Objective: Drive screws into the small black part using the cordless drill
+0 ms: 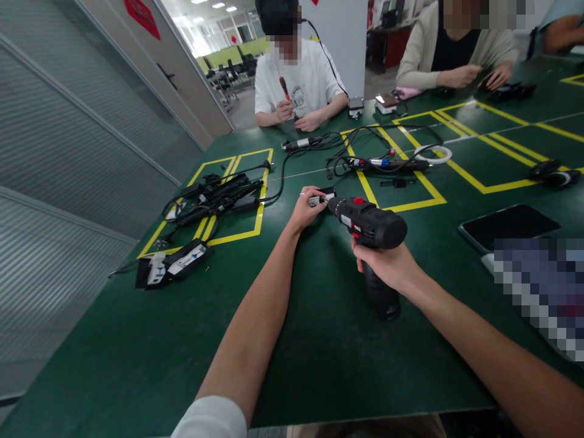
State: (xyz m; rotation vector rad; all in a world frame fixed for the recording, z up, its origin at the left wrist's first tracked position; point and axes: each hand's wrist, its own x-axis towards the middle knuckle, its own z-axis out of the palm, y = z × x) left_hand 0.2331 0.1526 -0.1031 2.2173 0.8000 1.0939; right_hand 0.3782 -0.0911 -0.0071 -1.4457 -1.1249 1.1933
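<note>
My right hand point(385, 264) is wrapped round the grip of a black cordless drill point(371, 224) with red switches. The drill points away and to the left, its chuck close to the fingers of my left hand point(308, 210). Those fingers are closed on a small black and silver part point(316, 200) lying on the green table point(319, 340). The drill's tip meets or nearly meets this part; exact contact cannot be made out. The part's far side is mostly hidden by my fingers and the chuck.
Left lies a heap of black cables and adapters point(228, 198), with an opened black casing point(177, 264) nearer. Beyond are a corded electric screwdriver point(387, 164) and a white ring point(433, 154). A phone point(508, 226) lies right. Across, one person holds a red-handled screwdriver point(285, 89); another sits right.
</note>
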